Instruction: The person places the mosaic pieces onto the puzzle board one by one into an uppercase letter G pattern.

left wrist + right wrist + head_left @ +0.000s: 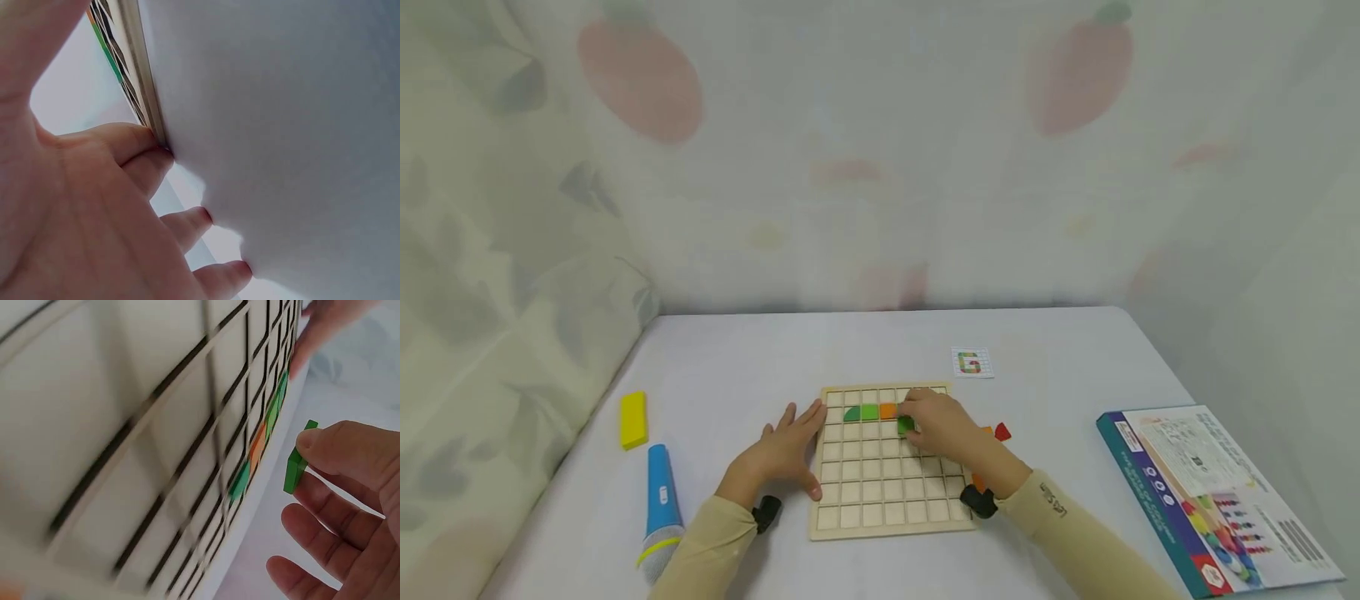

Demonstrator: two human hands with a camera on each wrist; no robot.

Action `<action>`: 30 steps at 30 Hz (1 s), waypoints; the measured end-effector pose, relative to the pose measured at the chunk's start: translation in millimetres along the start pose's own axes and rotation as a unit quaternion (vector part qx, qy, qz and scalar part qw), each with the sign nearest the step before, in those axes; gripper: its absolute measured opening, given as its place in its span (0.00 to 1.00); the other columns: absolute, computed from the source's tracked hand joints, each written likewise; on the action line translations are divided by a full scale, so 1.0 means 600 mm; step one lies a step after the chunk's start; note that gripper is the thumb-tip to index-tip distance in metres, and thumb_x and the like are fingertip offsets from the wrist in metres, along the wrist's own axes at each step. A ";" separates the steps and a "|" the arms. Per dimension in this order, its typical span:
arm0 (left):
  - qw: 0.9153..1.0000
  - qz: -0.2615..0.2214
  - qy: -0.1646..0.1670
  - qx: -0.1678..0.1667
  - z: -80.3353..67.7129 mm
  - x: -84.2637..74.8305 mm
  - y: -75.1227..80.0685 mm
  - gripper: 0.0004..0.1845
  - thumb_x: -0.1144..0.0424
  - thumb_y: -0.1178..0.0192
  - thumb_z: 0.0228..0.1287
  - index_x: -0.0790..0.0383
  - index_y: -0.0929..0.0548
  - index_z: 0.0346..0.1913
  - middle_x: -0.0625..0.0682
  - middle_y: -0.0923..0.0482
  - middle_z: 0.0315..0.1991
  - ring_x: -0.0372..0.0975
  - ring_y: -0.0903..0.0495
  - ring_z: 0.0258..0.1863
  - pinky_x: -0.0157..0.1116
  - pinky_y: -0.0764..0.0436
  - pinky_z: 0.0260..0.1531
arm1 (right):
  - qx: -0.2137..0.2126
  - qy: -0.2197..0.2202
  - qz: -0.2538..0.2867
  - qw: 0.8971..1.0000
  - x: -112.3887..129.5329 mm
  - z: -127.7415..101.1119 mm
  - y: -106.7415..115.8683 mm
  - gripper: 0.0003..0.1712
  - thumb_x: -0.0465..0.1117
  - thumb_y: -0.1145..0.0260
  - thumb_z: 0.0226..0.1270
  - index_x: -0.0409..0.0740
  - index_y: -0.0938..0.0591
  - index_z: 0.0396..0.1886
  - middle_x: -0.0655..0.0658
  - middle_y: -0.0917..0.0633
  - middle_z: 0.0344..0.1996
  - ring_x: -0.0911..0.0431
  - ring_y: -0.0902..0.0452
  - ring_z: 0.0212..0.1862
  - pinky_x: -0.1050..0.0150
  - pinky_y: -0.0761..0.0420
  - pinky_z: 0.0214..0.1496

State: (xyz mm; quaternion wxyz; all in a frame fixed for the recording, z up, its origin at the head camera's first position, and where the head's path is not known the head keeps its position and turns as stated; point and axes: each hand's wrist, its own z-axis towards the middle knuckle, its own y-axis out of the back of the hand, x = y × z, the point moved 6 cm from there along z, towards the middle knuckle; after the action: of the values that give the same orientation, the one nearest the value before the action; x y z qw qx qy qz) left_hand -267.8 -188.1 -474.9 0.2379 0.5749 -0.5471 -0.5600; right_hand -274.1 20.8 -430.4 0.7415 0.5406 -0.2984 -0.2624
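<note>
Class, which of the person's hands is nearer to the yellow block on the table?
Left. The left hand rests at the board's left edge, on the yellow block's side; the right hand is over the board, farther away.

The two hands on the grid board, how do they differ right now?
The left hand lies flat with fingers spread, touching the wooden grid board's left edge and holding nothing. The right hand is over the board, pinching a green tile. Both wear beige sleeves.

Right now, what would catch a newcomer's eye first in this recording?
The wooden grid board at the table's middle, with a short row of green and orange tiles near its far edge. The right hand pinches a green tile just above it, while the left hand rests flat against the board's left edge.
</note>
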 end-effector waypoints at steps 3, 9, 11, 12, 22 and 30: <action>1.000 -0.002 0.003 0.003 -0.001 -0.003 0.000 0.70 0.48 0.24 0.13 0.55 0.52 0.69 0.50 0.59 0.71 0.56 0.65 0.67 0.65 0.57 0.56 | 0.011 0.012 -0.011 1.000 0.024 0.024 -0.013 0.13 0.40 0.32 0.49 0.48 0.17 0.38 0.53 0.22 0.32 0.62 0.28 0.32 0.72 0.27 0.29; 1.000 0.006 0.001 -0.002 0.002 -0.003 0.000 0.70 0.46 0.24 0.13 0.54 0.52 0.69 0.49 0.60 0.71 0.57 0.65 0.67 0.65 0.57 0.55 | 0.028 0.013 -0.040 0.999 0.054 0.062 -0.037 0.13 0.41 0.33 0.51 0.51 0.18 0.39 0.55 0.22 0.30 0.63 0.30 0.29 0.70 0.29 0.27; 1.000 0.004 0.000 -0.003 0.002 -0.002 0.001 0.71 0.45 0.24 0.13 0.54 0.53 0.69 0.49 0.60 0.71 0.56 0.65 0.67 0.65 0.57 0.55 | 0.032 0.011 -0.046 0.998 0.060 0.071 -0.044 0.13 0.42 0.33 0.52 0.51 0.18 0.40 0.55 0.21 0.31 0.62 0.29 0.30 0.70 0.28 0.28; 1.000 0.002 0.000 -0.003 0.002 -0.002 0.001 0.71 0.45 0.24 0.13 0.54 0.53 0.69 0.49 0.60 0.71 0.56 0.65 0.67 0.65 0.57 0.55 | 0.035 0.009 -0.047 0.998 0.062 0.074 -0.048 0.13 0.42 0.33 0.52 0.51 0.18 0.40 0.55 0.21 0.31 0.62 0.28 0.31 0.70 0.28 0.29; 1.000 0.003 0.002 0.001 -0.002 -0.005 0.005 0.70 0.47 0.24 0.14 0.54 0.53 0.69 0.49 0.60 0.71 0.57 0.66 0.67 0.65 0.57 0.55 | 0.076 0.001 -0.084 0.994 0.082 0.093 -0.065 0.06 0.43 0.34 0.53 0.55 0.17 0.32 0.56 0.21 0.28 0.61 0.29 0.31 0.66 0.29 0.30; 1.000 -0.007 -0.003 0.000 -0.005 -0.006 0.006 0.69 0.48 0.24 0.14 0.55 0.52 0.69 0.49 0.61 0.71 0.57 0.66 0.67 0.66 0.58 0.55 | 0.082 -0.004 -0.114 0.990 0.090 0.101 -0.076 0.05 0.47 0.33 0.53 0.58 0.17 0.31 0.58 0.22 0.29 0.60 0.29 0.31 0.65 0.30 0.31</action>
State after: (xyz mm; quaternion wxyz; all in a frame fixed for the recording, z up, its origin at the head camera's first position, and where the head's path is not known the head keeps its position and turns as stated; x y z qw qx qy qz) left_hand -265.9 -187.1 -469.4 0.2327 0.5772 -0.5438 -0.5630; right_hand -284.3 -69.3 -451.1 0.6585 0.6290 -0.2583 -0.3224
